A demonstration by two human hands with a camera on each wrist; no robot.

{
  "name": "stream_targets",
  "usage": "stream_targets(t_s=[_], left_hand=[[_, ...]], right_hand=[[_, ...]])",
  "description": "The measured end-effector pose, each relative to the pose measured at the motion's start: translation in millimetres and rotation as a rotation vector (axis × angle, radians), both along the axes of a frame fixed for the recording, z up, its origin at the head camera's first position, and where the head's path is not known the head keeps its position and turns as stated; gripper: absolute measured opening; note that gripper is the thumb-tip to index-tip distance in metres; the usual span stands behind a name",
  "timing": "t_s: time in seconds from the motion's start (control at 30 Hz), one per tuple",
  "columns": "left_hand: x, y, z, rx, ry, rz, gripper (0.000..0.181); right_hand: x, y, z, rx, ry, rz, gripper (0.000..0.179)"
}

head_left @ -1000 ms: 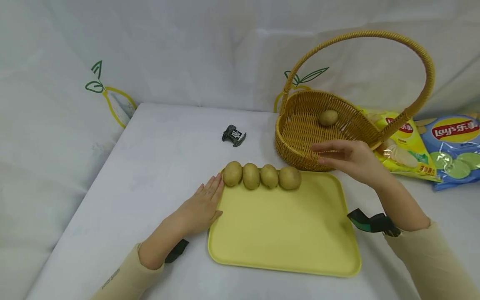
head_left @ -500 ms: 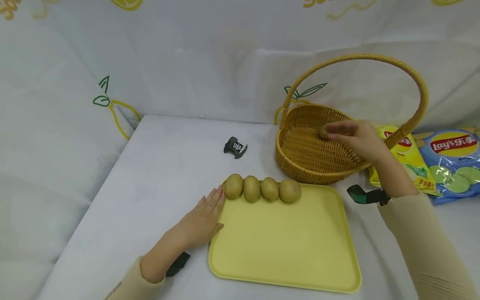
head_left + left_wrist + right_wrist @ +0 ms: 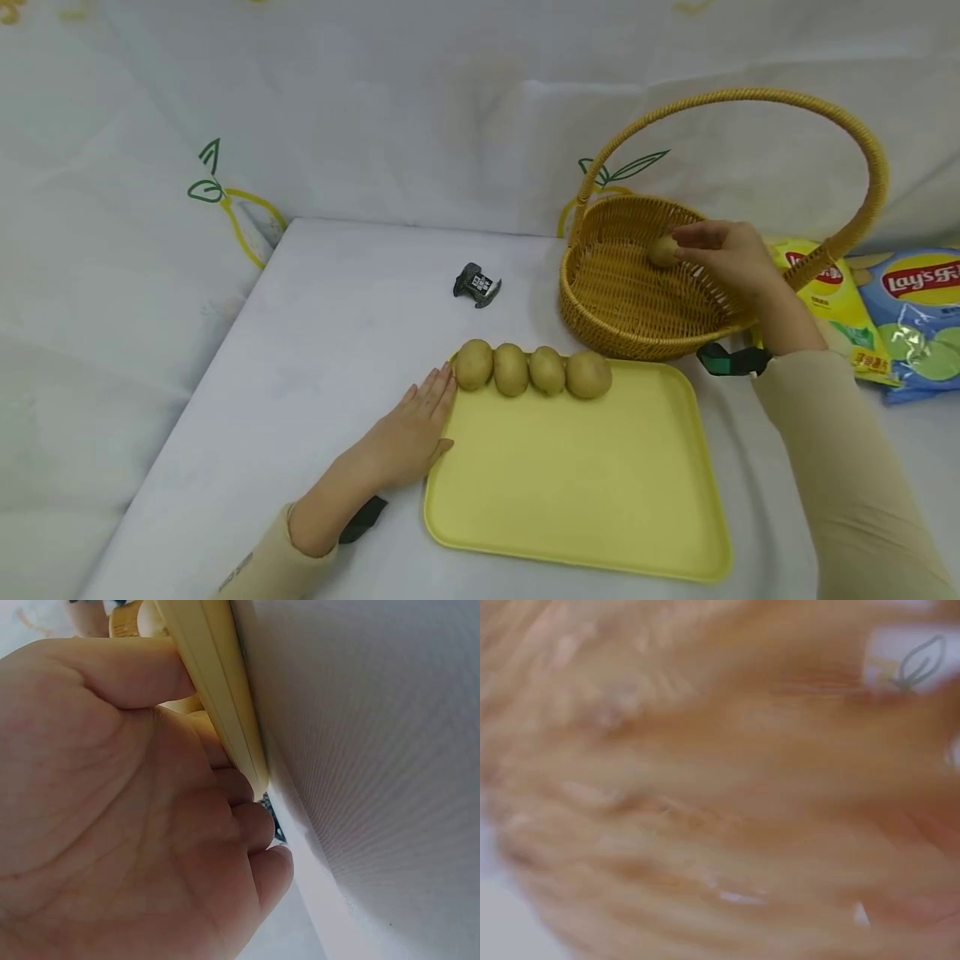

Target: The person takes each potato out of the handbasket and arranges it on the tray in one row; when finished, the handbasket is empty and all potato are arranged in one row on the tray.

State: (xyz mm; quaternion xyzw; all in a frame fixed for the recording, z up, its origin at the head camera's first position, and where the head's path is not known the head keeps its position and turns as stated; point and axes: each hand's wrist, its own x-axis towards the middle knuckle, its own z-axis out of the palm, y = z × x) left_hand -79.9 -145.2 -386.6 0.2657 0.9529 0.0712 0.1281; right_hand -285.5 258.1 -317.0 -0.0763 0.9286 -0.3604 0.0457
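In the head view, several brownish-olive kiwis (image 3: 512, 370) form a row along the far edge of a yellow tray (image 3: 577, 475). My left hand (image 3: 414, 429) lies with straight fingers against the tray's left edge; the left wrist view shows its palm (image 3: 127, 810) beside the rim. A wicker basket (image 3: 622, 321) stands behind the tray. Inside it, my right hand (image 3: 723, 254) pinches another kiwi (image 3: 662, 252) between thumb and fingers, which cover its right side. The right wrist view is blurred, with the basket's brown weave (image 3: 667, 787) filling most of it.
The basket's tall handle (image 3: 873, 167) arches over my right hand. A yellow chip bag (image 3: 840, 308) and a blue chip bag (image 3: 926, 325) lie right of the basket. A crumpled black wrapper (image 3: 477, 286) lies behind the tray. White cloth (image 3: 375, 150) hangs at the back.
My right hand has moved from above the basket's front rim back into the basket and taken hold of the kiwi there. The left hand has stayed at the tray's edge.
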Motion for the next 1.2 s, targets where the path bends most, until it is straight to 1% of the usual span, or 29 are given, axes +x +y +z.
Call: stream_targets(t_s=[0.1, 0.2, 0.27, 0.37, 0.43, 0.53, 0.73, 0.97, 1.07, 1.2], left_hand=[[-0.2, -0.3, 0.6, 0.001, -0.008, 0.004, 0.068], [-0.4, -0.7, 1.1, 0.008, -0.010, 0.003, 0.068], [-1.5, -0.7, 0.7, 0.005, -0.011, 0.003, 0.068], [-2.9, -1.1, -0.3, 0.003, -0.012, 0.004, 0.068], [-3.5, -1.4, -1.1, 0.002, -0.012, 0.004, 0.068], [-3.4, -2.0, -1.8, 0.011, -0.016, 0.003, 0.068], [-3.1, -2.3, -1.7, 0.027, -0.027, 0.001, 0.068], [-2.7, -3.3, -1.7, 0.033, -0.030, -0.011, 0.069], [-3.3, -3.9, -1.4, 0.037, -0.028, -0.014, 0.069], [-3.5, -3.4, -1.4, 0.053, -0.034, -0.006, 0.069]], right_hand=[[-2.8, 1.6, -9.3, -0.026, 0.024, -0.049, 0.050], [-6.7, 2.9, -15.3, -0.019, 0.050, -0.066, 0.053], [-9.8, 3.0, -16.7, -0.006, 0.048, -0.044, 0.056], [-14.7, 2.5, -16.9, 0.065, 0.013, 0.031, 0.064], [-16.4, 2.7, -17.3, 0.107, -0.012, 0.065, 0.067], [-17.1, 2.5, -19.5, 0.167, -0.040, 0.105, 0.065], [-16.5, 0.7, -26.0, 0.213, -0.069, 0.179, 0.061], [-12.9, -3.1, -27.9, 0.145, -0.094, 0.196, 0.059], [-12.3, -4.1, -27.3, 0.164, -0.085, 0.190, 0.061], [-11.1, -5.1, -26.3, 0.185, -0.040, 0.184, 0.058]])
